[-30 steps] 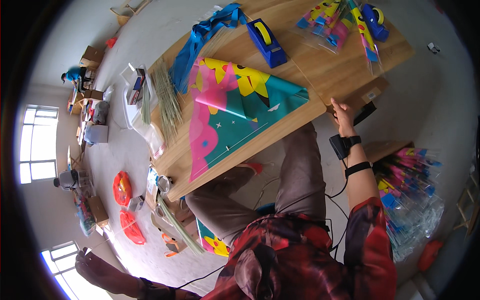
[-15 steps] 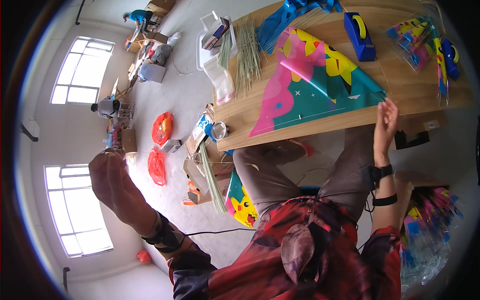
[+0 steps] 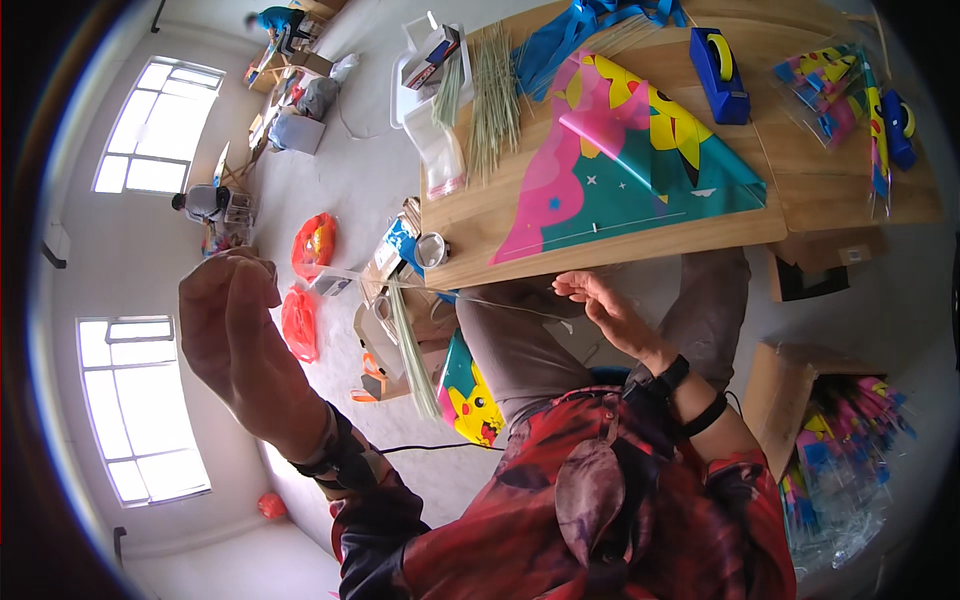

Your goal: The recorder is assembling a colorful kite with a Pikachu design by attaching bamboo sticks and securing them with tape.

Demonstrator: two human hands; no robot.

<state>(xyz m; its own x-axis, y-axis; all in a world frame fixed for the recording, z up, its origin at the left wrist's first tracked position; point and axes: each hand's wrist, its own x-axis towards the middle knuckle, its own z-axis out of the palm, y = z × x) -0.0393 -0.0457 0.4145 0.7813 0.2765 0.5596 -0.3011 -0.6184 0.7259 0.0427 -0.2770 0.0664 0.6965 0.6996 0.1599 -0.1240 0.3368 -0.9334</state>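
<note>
My left hand [image 3: 235, 335] is raised at the left, its fingers pinched together. From its fingertips a thin clear strip [image 3: 440, 292] runs sideways toward my lap; its exact kind is hard to make out. My right hand [image 3: 612, 312] is over my lap, just off the table's front edge, fingers stretched out and apart from the sheet. On the table lies a printed kite sheet [image 3: 640, 205] in pink, teal and yellow, one part folded over. It lies flat, and neither hand touches it.
The wooden table [image 3: 800, 190] bears a blue tape dispenser [image 3: 720, 80], thin sticks [image 3: 492, 100], blue ribbon [image 3: 555, 50], a white basket [image 3: 405, 85] and a tape roll [image 3: 432, 250] near the corner. A box of wrapped kites [image 3: 845, 450] stands at right.
My right hand has left the sheet's right corner and moved left over my lap. The left hand has risen slightly, and the clear strip now shows stretching from it.
</note>
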